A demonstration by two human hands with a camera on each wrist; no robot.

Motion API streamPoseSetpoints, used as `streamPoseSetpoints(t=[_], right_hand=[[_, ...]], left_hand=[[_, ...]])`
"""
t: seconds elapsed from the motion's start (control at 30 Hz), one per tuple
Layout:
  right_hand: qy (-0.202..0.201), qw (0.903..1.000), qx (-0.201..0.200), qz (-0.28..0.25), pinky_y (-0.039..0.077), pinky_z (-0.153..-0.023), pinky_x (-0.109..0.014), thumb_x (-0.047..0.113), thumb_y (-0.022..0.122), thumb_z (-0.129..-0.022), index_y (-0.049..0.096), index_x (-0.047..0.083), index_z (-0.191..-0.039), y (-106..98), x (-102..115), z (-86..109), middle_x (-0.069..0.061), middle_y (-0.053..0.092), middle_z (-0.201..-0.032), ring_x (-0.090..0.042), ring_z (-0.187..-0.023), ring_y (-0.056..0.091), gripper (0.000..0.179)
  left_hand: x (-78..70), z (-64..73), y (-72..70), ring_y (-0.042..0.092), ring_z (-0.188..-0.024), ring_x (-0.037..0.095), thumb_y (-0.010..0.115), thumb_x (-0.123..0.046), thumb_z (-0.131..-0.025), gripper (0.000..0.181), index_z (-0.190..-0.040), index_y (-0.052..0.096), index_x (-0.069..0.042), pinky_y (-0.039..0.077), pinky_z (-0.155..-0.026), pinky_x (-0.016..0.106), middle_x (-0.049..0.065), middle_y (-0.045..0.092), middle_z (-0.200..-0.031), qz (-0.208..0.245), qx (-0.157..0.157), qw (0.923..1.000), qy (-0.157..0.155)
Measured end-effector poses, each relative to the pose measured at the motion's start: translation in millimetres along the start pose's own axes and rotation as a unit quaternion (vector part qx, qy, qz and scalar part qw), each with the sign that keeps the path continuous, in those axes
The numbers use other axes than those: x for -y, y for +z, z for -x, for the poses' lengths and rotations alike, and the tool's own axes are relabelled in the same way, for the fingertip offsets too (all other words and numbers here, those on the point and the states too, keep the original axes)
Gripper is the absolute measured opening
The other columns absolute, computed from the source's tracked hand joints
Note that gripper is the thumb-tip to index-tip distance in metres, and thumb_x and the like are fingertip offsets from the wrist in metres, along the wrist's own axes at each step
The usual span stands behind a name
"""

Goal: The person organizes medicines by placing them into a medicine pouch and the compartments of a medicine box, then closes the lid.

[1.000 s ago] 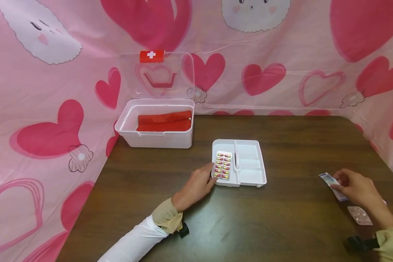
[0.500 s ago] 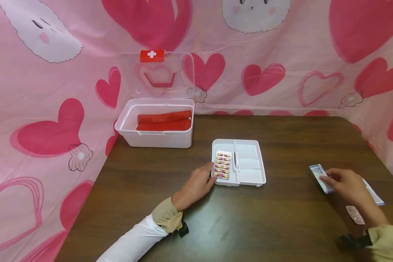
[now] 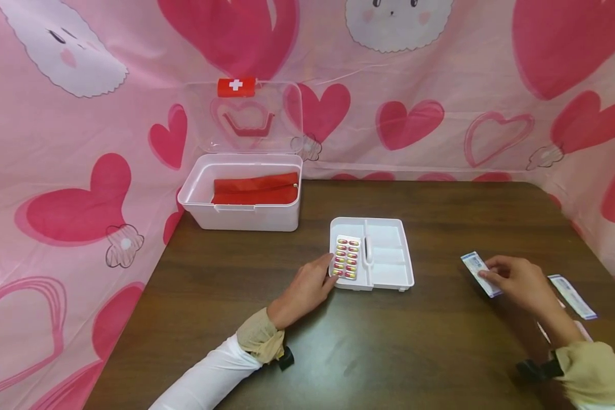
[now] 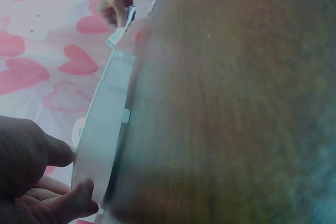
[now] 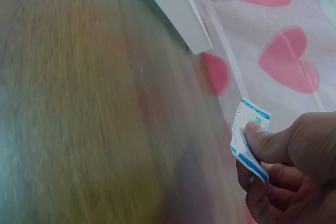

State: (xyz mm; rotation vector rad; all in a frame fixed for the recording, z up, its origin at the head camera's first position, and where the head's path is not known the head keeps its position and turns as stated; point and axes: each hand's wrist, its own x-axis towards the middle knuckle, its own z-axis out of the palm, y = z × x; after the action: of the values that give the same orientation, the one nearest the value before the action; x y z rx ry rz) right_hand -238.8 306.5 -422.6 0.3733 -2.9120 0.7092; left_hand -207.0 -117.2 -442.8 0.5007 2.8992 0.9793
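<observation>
At its left edge, a white divided tray (image 3: 389,277) is gripped by my left hand (image 3: 303,289); the left wrist view shows the thumb and fingertips at the tray's end. A blister pack (image 3: 347,257) of red-and-yellow capsules lies in the left compartment. To the right, my right hand (image 3: 519,283) pinches a small flat white-and-blue packet (image 5: 244,142) between thumb and fingers, held above the table. Another white-and-blue packet (image 3: 573,297) lies beyond that hand. Pinkish packs (image 3: 583,330) are mostly hidden under the right wrist.
A white first-aid box (image 3: 236,217) stands at the back left with its clear lid (image 3: 287,142) raised. Inside is a red zipped pouch (image 3: 256,191). Pink heart-patterned cloth (image 3: 410,74) hangs behind the brown table (image 3: 415,353).
The right hand has carried the packet leftward towards the tray, uncovering the other white-and-blue packet. The left hand has stayed at the tray's edge.
</observation>
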Motion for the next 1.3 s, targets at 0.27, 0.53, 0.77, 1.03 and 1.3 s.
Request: streamPoseSetpoints(t=[0.27, 0.53, 0.77, 1.03, 1.3], right_hand=[[-0.020, 0.9997, -0.007, -0.012, 0.040, -0.057, -0.023, 0.014, 0.078, -0.083, 0.072, 0.007, -0.087, 9.8, 15.0, -8.8, -0.004, 0.071, -0.075, 0.013, -0.065, 0.048, 0.010], [-0.037, 0.9990, 0.003, -0.026, 0.040, -0.060, -0.023, 0.012, 0.078, -0.084, 0.072, 0.009, -0.087, 18.4, 27.9, -17.5, -0.002, 0.071, -0.075, 0.010, -0.067, 0.050, 0.007], [-0.061, 0.9976, -0.005, -0.034, 0.040, -0.059, -0.022, 0.007, 0.076, -0.084, 0.072, 0.009, -0.087, 23.8, 36.5, -21.9, -0.001, 0.070, -0.074, 0.006, -0.066, 0.049, 0.005], [-0.077, 0.9965, -0.005, -0.030, 0.039, -0.061, -0.022, 0.005, 0.076, -0.083, 0.071, 0.010, -0.086, 29.9, 41.6, -27.8, 0.000, 0.069, -0.074, 0.004, -0.067, 0.048, 0.007], [-0.081, 0.9960, 0.008, -0.035, 0.039, -0.061, -0.024, 0.007, 0.076, -0.084, 0.071, 0.009, -0.087, 32.0, 53.0, -33.5, -0.001, 0.070, -0.076, -0.002, -0.067, 0.049, 0.007]], left_hand=[[0.9, 0.9, 0.1, 0.065, -0.098, 0.015, 0.066, -0.018, -0.096, 0.044, -0.135, 0.053, -0.001, 0.058, -0.085, 0.033, 0.012, 0.067, -0.124, -0.015, -0.009, 0.9998, 0.009], [1.5, 2.0, 1.1, 0.063, -0.090, 0.013, 0.066, -0.018, -0.096, 0.041, -0.132, 0.055, 0.000, 0.057, -0.078, 0.030, 0.012, 0.069, -0.117, -0.016, -0.014, 0.9997, 0.012], [1.3, 1.6, 0.7, 0.063, -0.092, 0.014, 0.065, -0.018, -0.096, 0.044, -0.135, 0.054, 0.000, 0.057, -0.080, 0.031, 0.013, 0.068, -0.121, -0.019, -0.015, 0.9996, 0.013], [1.1, 1.9, 1.2, 0.062, -0.089, 0.013, 0.065, -0.017, -0.096, 0.043, -0.134, 0.054, 0.001, 0.056, -0.077, 0.029, 0.011, 0.069, -0.117, -0.022, -0.017, 0.9995, 0.015], [0.5, 1.8, 0.9, 0.065, -0.101, 0.016, 0.064, -0.017, -0.097, 0.043, -0.135, 0.054, 0.001, 0.057, -0.086, 0.035, 0.013, 0.067, -0.125, -0.017, -0.017, 0.9996, 0.018]])
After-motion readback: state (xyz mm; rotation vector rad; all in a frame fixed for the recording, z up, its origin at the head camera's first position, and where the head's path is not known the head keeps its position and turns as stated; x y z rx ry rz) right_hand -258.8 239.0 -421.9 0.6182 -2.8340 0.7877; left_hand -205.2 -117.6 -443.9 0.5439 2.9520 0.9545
